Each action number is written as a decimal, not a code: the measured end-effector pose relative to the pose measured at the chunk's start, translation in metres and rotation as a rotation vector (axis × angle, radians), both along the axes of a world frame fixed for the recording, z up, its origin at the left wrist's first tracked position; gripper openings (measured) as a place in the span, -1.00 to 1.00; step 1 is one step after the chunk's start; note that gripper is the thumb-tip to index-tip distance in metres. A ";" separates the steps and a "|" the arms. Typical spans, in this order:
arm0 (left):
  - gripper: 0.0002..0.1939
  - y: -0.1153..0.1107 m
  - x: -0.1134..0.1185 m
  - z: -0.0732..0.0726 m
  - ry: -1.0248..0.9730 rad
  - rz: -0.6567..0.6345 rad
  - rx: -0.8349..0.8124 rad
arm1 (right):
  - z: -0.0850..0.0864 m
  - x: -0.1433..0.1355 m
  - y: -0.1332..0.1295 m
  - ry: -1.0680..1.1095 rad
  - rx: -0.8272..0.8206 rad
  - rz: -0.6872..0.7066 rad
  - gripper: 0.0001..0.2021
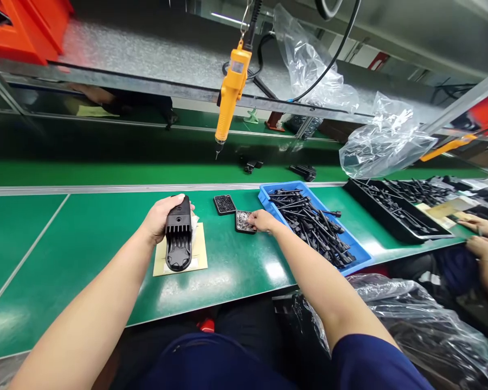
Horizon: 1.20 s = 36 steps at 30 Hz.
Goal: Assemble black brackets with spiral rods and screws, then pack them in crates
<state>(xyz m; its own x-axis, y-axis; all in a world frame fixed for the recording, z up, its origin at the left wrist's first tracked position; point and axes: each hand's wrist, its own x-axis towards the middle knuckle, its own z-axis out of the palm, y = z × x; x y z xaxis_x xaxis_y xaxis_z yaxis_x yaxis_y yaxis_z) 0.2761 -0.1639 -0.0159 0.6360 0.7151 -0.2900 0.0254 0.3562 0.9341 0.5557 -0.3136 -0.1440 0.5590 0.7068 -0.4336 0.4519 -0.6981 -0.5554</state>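
Note:
A black plastic housing with slots at its middle point(179, 238) is gripped in my left hand point(159, 218), held over a pale yellow board point(201, 254) on the bench. Something white and crumpled shows behind the housing's right side. My right hand point(262, 221) reaches into a small black tray of shiny metal parts point(241, 221), its fingers pinched together. Whatever lies between those fingertips is too small to make out. Just beyond sits a second small tray, filled with tiny black parts point(225, 204).
An orange electric screwdriver point(231, 92) hangs above the bench. Right of my hand, a blue bin point(355, 265) holds many black rods. Farther right are a black tray point(406, 238) and a co-worker's hands point(483, 238). Plastic bags point(386, 141) hang from the shelf.

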 end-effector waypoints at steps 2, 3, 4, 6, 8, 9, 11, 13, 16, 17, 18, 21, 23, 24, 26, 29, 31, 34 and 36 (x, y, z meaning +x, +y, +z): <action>-0.55 0.000 0.000 0.000 0.001 -0.004 0.004 | -0.002 0.001 -0.003 0.115 0.049 -0.056 -0.78; -0.55 0.000 -0.001 0.000 0.002 -0.006 0.005 | -0.002 0.002 -0.004 0.163 0.074 -0.081 -0.76; -0.55 0.000 -0.001 0.000 0.002 -0.008 0.005 | -0.001 0.001 -0.005 0.205 0.099 -0.103 -0.76; -0.55 0.000 -0.001 0.000 0.001 -0.010 0.004 | 0.002 0.000 -0.008 0.271 0.149 -0.136 -0.76; -0.55 0.000 -0.002 -0.001 -0.003 -0.009 0.005 | 0.010 -0.003 -0.009 0.316 0.204 -0.146 -0.79; -0.55 0.000 -0.001 -0.001 -0.006 -0.008 0.006 | 0.016 -0.006 -0.009 0.335 0.230 -0.142 -0.81; -0.55 0.000 -0.001 -0.003 -0.017 -0.002 0.007 | 0.033 -0.016 -0.007 0.364 0.301 -0.097 -0.83; -0.55 0.000 0.001 -0.004 -0.036 0.006 0.005 | 0.057 -0.035 -0.001 0.333 0.425 0.006 -0.84; -0.53 -0.001 0.003 -0.005 -0.056 0.005 0.015 | 0.100 -0.075 0.012 0.127 0.686 0.234 -0.81; -0.52 -0.001 0.004 -0.006 -0.058 0.000 0.024 | 0.113 -0.089 0.017 0.032 0.773 0.317 -0.81; -0.51 -0.001 0.004 -0.006 -0.057 -0.003 0.034 | 0.125 -0.102 0.022 -0.059 0.854 0.400 -0.80; -0.51 0.001 0.005 -0.007 -0.057 0.006 0.084 | 0.145 -0.132 0.041 -0.306 1.026 0.600 -0.79; -0.53 0.003 0.005 -0.008 -0.066 0.019 0.131 | 0.148 -0.142 0.053 -0.448 1.055 0.663 -0.78; -0.54 0.003 0.004 -0.009 -0.071 0.021 0.154 | 0.148 -0.144 0.057 -0.520 1.042 0.686 -0.76; -0.56 0.004 0.004 -0.010 -0.079 0.021 0.180 | 0.149 -0.145 0.059 -0.646 0.976 0.748 -0.75; -0.56 0.004 0.004 -0.011 -0.070 0.014 0.172 | 0.156 -0.141 0.050 -0.694 0.866 0.876 -0.74; -0.57 0.003 0.004 -0.012 -0.065 0.007 0.145 | 0.159 -0.132 0.043 -0.586 0.869 0.914 -0.72; -0.55 0.003 0.004 -0.012 -0.058 -0.002 0.086 | 0.147 -0.108 0.048 -0.430 0.886 0.659 -0.75; -0.54 0.003 0.004 -0.012 -0.050 0.008 0.064 | 0.125 -0.087 0.061 -0.445 0.697 0.414 -0.75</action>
